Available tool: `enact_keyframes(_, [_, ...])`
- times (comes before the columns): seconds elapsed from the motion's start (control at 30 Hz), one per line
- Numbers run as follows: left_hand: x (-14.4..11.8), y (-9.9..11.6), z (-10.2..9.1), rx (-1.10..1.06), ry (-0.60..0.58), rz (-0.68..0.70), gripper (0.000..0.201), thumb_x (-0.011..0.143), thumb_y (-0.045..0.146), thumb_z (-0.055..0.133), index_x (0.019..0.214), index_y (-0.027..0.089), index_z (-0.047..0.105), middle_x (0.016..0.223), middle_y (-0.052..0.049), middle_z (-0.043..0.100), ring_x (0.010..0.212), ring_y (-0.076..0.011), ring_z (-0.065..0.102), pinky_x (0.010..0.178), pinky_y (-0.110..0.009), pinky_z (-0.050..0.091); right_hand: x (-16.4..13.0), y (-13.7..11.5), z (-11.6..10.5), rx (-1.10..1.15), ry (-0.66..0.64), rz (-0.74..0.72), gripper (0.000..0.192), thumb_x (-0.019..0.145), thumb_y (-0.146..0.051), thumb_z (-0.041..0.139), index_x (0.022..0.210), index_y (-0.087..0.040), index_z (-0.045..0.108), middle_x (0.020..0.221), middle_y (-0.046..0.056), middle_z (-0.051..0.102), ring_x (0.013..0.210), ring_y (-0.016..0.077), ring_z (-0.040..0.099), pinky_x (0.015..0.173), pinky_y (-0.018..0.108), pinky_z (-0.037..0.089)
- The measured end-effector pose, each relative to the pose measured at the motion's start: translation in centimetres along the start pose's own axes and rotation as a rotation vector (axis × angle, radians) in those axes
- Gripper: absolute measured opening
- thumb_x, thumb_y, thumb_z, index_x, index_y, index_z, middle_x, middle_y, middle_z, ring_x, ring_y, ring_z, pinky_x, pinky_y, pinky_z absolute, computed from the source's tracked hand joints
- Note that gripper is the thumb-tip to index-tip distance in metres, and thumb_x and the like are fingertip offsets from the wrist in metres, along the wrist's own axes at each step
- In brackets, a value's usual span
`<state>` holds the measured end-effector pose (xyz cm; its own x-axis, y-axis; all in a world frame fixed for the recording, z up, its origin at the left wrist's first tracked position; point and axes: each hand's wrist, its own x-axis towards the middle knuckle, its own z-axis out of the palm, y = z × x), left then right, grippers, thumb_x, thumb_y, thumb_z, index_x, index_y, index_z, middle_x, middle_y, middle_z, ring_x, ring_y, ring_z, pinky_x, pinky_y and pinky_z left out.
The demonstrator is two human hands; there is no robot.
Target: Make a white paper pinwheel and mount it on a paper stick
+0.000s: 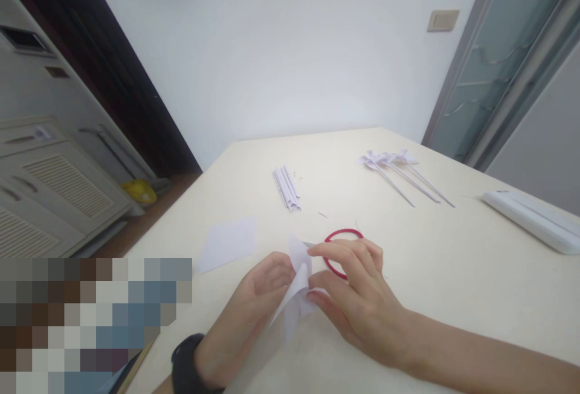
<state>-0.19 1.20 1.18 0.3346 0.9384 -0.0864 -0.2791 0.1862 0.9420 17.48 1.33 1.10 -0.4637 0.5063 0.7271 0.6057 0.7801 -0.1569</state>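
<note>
Between my two hands is a white paper pinwheel (296,288) with cut, curled corners. My left hand (263,291), with a black band at the wrist, grips it from the left, its fingers curled behind the paper. On the other side, my right hand (357,291) pinches a corner between thumb and fingers. Scissors (345,232) with red handles lie just behind my right hand, which partly hides them. A flat sheet of white paper (229,243) rests left of the pinwheel.
Several rolled paper sticks (286,188) lie mid-table beside small scraps. Finished paper pinwheels on sticks (387,161) lie at the back right. A long white box-like object (532,219) sits at the right edge. The wall (308,49) stands behind the table (326,146).
</note>
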Motion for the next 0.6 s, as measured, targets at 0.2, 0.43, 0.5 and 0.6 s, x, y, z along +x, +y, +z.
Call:
enact_keyframes(0.2, [0.2,0.3,0.4,0.049,0.016,-0.054,0.011,0.077,0.019,0.061,0.088,0.022,0.059,0.089,-0.003,0.060,0.085,-0.0185,0.055,0.074,-0.027,0.041,0.1,0.2,0.4,0.016,-0.036,0.053,0.008,0.086,-0.017,0.048,0.085,-0.019,0.056,0.114,0.005,0.055,0.102,0.0187,0.046,0.085,0.038,0.029])
enact_keyframes(0.43, [1.0,4.2,-2.3,0.316,0.263,0.038,0.018,0.075,0.030,0.061,0.091,0.020,0.061,0.099,-0.006,0.060,0.096,-0.0205,0.056,0.079,-0.029,0.042,2.2,4.5,-1.3,0.113,0.112,0.314,0.008,0.080,-0.016,0.054,0.075,-0.022,0.058,0.109,0.005,0.051,0.106,0.0230,0.044,0.089,0.044,0.028])
enact_keyframes(0.5, [1.2,6.2,-2.6,0.563,0.273,0.122,0.021,0.078,0.034,0.055,0.092,0.018,0.060,0.102,-0.008,0.060,0.097,-0.0217,0.056,0.078,-0.030,0.044,2.6,6.4,-1.8,0.200,0.174,0.419,0.007,0.079,-0.019,0.054,0.075,-0.023,0.059,0.106,0.004,0.051,0.104,0.0230,0.046,0.090,0.045,0.028])
enact_keyframes(0.6, [2.9,8.4,-2.1,0.751,0.249,0.160,0.019,0.077,0.030,0.057,0.092,0.018,0.061,0.098,-0.006,0.061,0.098,-0.0228,0.056,0.080,-0.032,0.044,2.6,8.8,-1.8,0.434,0.220,0.604,0.008,0.078,-0.027,0.054,0.074,-0.022,0.060,0.103,0.003,0.053,0.104,0.0229,0.047,0.090,0.042,0.031])
